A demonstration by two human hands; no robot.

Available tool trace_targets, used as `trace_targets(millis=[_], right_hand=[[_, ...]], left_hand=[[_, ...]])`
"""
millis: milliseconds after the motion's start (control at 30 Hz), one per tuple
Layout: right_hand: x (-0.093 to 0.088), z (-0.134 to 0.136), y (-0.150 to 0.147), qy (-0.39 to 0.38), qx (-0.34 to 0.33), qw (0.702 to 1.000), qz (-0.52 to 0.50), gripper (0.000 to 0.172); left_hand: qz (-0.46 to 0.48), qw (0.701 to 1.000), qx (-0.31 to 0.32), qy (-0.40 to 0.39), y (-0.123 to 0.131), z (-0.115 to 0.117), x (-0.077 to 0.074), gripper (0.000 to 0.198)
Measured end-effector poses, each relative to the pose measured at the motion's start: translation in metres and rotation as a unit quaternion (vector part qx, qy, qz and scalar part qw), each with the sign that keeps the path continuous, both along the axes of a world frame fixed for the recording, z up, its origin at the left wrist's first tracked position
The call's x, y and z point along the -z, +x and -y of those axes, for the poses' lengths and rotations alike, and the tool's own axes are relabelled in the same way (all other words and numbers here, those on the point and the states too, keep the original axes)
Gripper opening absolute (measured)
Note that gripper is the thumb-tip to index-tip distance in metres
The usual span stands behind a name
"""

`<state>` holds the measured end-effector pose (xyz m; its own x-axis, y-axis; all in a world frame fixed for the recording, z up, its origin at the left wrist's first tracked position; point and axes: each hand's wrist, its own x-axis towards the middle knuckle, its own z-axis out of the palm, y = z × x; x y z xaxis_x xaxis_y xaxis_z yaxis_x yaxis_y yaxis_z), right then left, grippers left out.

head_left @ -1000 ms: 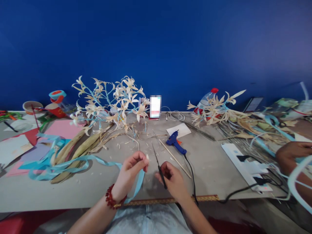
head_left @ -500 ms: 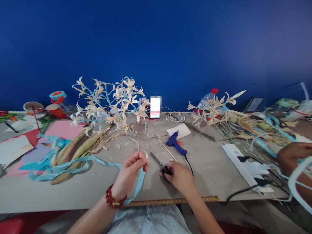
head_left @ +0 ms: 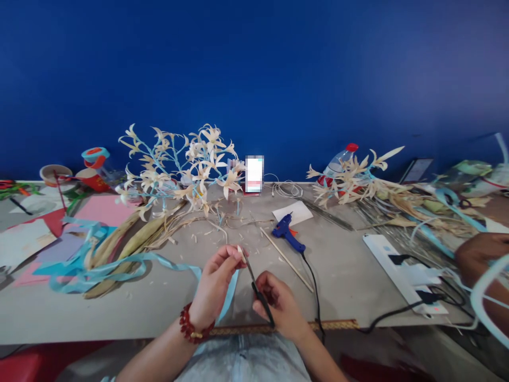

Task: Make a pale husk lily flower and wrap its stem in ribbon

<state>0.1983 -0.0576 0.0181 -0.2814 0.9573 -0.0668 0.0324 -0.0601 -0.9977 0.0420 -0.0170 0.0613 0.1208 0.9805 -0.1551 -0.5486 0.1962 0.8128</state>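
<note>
My left hand (head_left: 217, 281) is closed in a pinch on a small pale piece of husk (head_left: 240, 249), whose tip shows above the fingers. In my right hand (head_left: 278, 305) are scissors (head_left: 255, 286) with dark handles. Their blades point up and left and reach the husk piece; whether they touch it I cannot tell. A light blue ribbon (head_left: 167, 264) runs from the left to behind my left hand and hangs down (head_left: 229, 297) on its right side. Beyond the hands stand pale husk flowers (head_left: 202, 172) on blue-wrapped stems.
A blue glue gun (head_left: 287, 233) lies by a white card (head_left: 298, 211) and a thin stick (head_left: 286, 260). Dried husks (head_left: 139, 254) and coloured paper (head_left: 107, 209) lie left. On the right are a power strip (head_left: 389, 273) and another person's hand (head_left: 479, 260). A phone (head_left: 254, 175) stands behind.
My right hand has lifted the scissors off the table and swung their blades up to the husk piece in my left hand. The thin stick now shows along its whole length.
</note>
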Motion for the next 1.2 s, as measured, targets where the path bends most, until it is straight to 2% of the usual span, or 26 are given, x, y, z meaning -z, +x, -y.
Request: trace_targets(millis=[233, 833, 1033, 1133, 1200], right_hand=[[0.002, -0.001, -0.002, -0.012, -0.001, 1.0, -0.009, 0.047], [0.002, -0.002, -0.003, -0.03, 0.022, 0.999, -0.014, 0.044], [0.005, -0.001, -0.006, -0.074, 0.037, 0.996, -0.016, 0.039], [0.009, -0.004, -0.001, -0.061, 0.066, 0.996, 0.01, 0.037], [0.011, -0.007, 0.008, -0.019, 0.095, 0.992, 0.077, 0.036]], left_hand=[[0.017, 1.0, -0.015, -0.012, 0.003, 0.003, 0.004, 0.014], [-0.01, 1.0, -0.025, -0.001, 0.005, 0.002, 0.004, 0.016], [-0.015, 1.0, -0.026, -0.002, 0.005, 0.0, 0.005, 0.016], [-0.022, 0.999, -0.029, 0.003, 0.003, -0.002, 0.006, 0.017], [-0.031, 0.999, -0.026, 0.01, 0.001, -0.002, 0.006, 0.016]])
